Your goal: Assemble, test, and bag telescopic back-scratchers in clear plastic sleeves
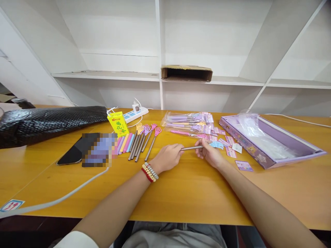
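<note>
A back scratcher (191,148) with a metal rod and a light blue claw head is held level above the table between both hands. My left hand (168,157) is closed round the rod's left end, and its fingers hide that end. Near the claw, my right hand (210,153) pinches the rod with thumb and fingers. To the left lie several metal rods (139,146) with yellow, purple and pink claws. Beside them is a row of coloured handle sleeves (126,143). Packaged back scratchers (186,120) lie beyond my hands in clear bags.
Small printed cards (243,165) are scattered right of my right hand. An open purple box (289,151) holds clear plastic. At left are a phone (74,151), a yellow drink carton (118,123), a power strip (137,114), a white cable (77,189) and a black wrapped bundle (51,122).
</note>
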`<state>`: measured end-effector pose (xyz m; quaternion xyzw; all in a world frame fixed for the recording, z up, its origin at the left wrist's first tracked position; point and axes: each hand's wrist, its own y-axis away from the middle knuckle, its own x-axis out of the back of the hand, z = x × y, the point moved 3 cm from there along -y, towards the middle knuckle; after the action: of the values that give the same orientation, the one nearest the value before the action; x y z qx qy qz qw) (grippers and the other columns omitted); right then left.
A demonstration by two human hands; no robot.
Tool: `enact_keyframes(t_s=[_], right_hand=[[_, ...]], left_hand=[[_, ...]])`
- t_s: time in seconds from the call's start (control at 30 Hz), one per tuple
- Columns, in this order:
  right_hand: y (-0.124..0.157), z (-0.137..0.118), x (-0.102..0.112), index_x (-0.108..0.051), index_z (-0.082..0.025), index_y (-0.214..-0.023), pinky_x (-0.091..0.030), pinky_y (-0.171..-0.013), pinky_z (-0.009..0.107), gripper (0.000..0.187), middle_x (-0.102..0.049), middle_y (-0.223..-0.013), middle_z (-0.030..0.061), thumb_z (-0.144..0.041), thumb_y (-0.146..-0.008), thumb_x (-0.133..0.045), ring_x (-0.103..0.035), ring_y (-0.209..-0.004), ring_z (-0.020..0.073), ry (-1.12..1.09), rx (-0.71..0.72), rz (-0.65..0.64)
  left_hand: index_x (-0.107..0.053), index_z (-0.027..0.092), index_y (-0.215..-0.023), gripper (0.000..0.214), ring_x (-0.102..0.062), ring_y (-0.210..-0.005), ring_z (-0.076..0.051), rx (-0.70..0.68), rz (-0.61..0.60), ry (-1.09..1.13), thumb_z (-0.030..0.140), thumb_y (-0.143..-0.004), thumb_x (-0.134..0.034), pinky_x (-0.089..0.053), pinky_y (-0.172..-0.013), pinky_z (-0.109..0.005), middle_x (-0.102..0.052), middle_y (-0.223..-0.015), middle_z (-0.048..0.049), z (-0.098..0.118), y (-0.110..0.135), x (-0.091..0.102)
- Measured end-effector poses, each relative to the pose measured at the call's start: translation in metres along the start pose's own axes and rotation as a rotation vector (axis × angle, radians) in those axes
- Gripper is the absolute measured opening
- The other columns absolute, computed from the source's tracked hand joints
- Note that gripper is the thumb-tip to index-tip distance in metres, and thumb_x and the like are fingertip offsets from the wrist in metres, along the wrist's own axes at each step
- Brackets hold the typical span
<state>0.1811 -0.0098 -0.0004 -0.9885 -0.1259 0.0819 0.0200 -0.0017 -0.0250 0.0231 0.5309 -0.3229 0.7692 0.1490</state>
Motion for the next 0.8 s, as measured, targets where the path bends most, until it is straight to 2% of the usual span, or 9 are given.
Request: enact_keyframes(t_s=[0.13,0.27,0.37,0.5,0.67,0.8], right_hand=[[0.003,-0.004,-0.003,-0.052,-0.020,-0.080,-0.030,-0.041,0.023,0.039,-0.051,-0.055,-0.0010,-0.059,-0.075,-0.053,-0.043,-0.044,0.0098,-0.017,-0.058,-0.002],[0.003,-0.002,-0.008,-0.049,-0.020,-0.082,-0.027,-0.041,0.023,0.038,-0.049,-0.056,-0.0018,-0.056,-0.073,-0.055,-0.041,-0.044,0.0099,-0.023,-0.079,0.006],[-0.002,-0.002,-0.001,-0.048,-0.021,-0.081,-0.026,-0.041,0.024,0.036,-0.043,-0.052,-0.0032,-0.057,-0.077,-0.051,-0.038,-0.043,0.0098,-0.026,-0.039,0.050],[-0.008,-0.015,0.027,-0.046,-0.023,-0.070,-0.023,-0.040,0.025,0.035,-0.029,-0.045,-0.0056,-0.056,-0.081,-0.047,-0.028,-0.038,0.0095,-0.136,0.119,0.130],[-0.006,-0.038,0.076,-0.045,-0.022,-0.060,-0.017,-0.040,0.027,0.036,-0.027,-0.039,-0.0045,-0.052,-0.081,-0.049,-0.023,-0.036,0.0090,-0.294,0.320,0.258],[0.004,-0.050,0.117,-0.046,-0.022,-0.054,-0.014,-0.042,0.031,0.039,-0.028,-0.038,-0.0026,-0.047,-0.083,-0.049,-0.026,-0.034,0.0080,-0.399,0.385,0.440]], left_hand=[[-0.053,0.019,-0.085,0.041,-0.060,-0.072,-0.020,0.094,0.009,-0.085,0.053,-0.088,-0.030,-0.037,-0.062,-0.029,-0.063,-0.075,-0.0052,0.003,-0.001,0.008],[-0.056,0.018,-0.080,0.048,-0.060,-0.066,-0.019,0.165,-0.001,-0.143,0.056,-0.087,-0.027,-0.033,-0.058,-0.028,-0.063,-0.070,-0.0064,-0.001,-0.004,0.014],[-0.060,0.018,-0.076,0.053,-0.059,-0.063,-0.020,0.207,0.000,-0.174,0.058,-0.086,-0.026,-0.030,-0.056,-0.028,-0.062,-0.066,-0.0070,-0.010,-0.007,0.017],[-0.063,0.019,-0.069,0.063,-0.059,-0.063,-0.021,0.298,0.031,-0.227,0.060,-0.086,-0.018,-0.030,-0.056,-0.028,-0.062,-0.062,-0.0075,-0.032,-0.007,0.026],[-0.064,0.020,-0.064,0.065,-0.057,-0.064,-0.020,0.412,0.119,-0.322,0.061,-0.086,-0.017,-0.027,-0.055,-0.028,-0.063,-0.063,-0.0076,-0.064,-0.001,0.045],[-0.065,0.020,-0.062,0.063,-0.055,-0.061,-0.019,0.479,0.203,-0.351,0.058,-0.086,-0.021,-0.024,-0.053,-0.028,-0.061,-0.060,-0.0074,-0.083,0.008,0.062]])
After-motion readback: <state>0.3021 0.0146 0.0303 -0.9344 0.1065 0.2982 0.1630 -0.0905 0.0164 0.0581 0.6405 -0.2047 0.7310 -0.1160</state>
